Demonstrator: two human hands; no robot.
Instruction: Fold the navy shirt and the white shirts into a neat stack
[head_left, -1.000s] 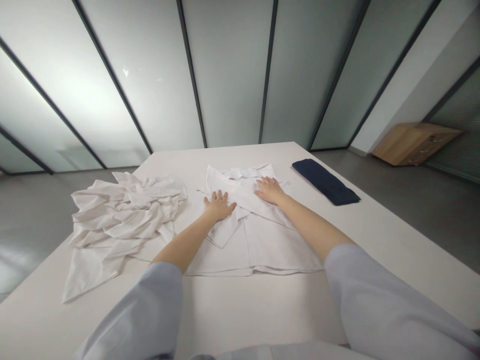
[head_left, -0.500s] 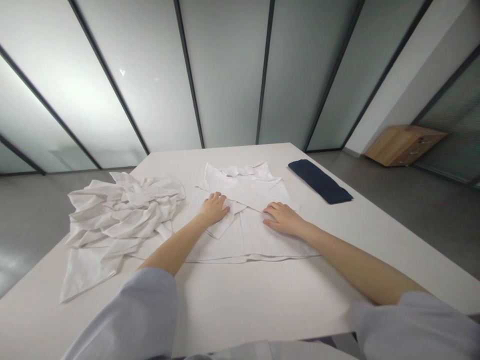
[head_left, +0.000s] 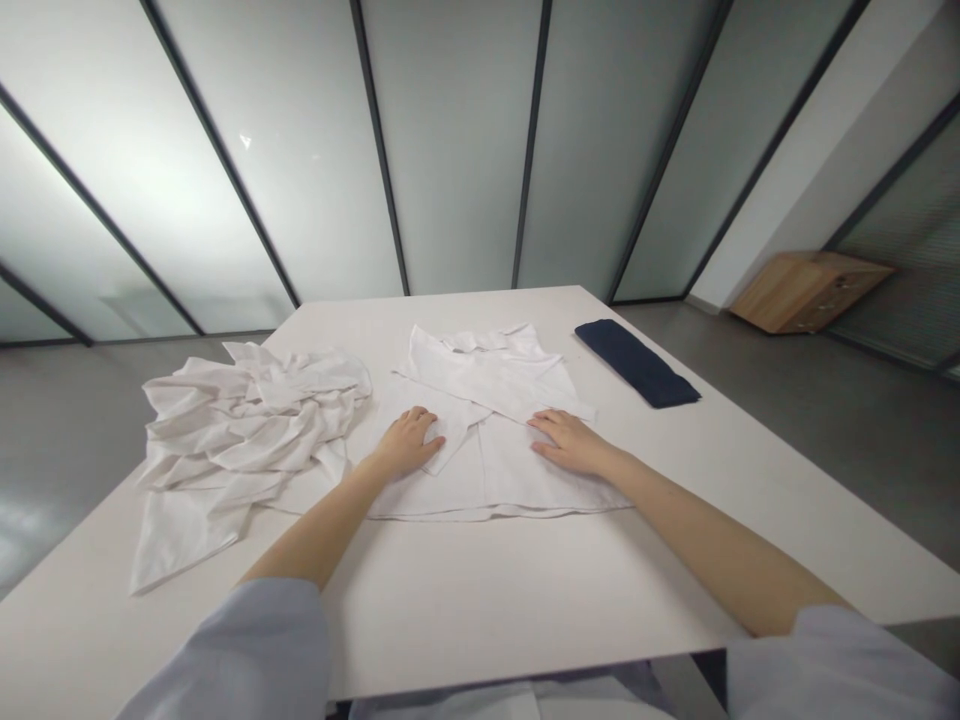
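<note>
A white short-sleeved garment, which looks like a shirt, lies flat on the table with its collar end away from me and its sleeves folded inward across it. My left hand rests palm down on its left part, beside the folded sleeve, fingers stretched out. On the right part of the same garment lies my right hand, also flat with its fingers extended. Neither hand grips the cloth. A crumpled heap of white cloth sits to the left of the garment.
A dark navy folded cloth lies near the right edge of the white table. Frosted glass panels stand behind the table. A wooden cabinet is on the floor at the far right.
My left hand has slid left and toward me over the garment. My right hand has stayed nearly in place. The garment looks about the same.
</note>
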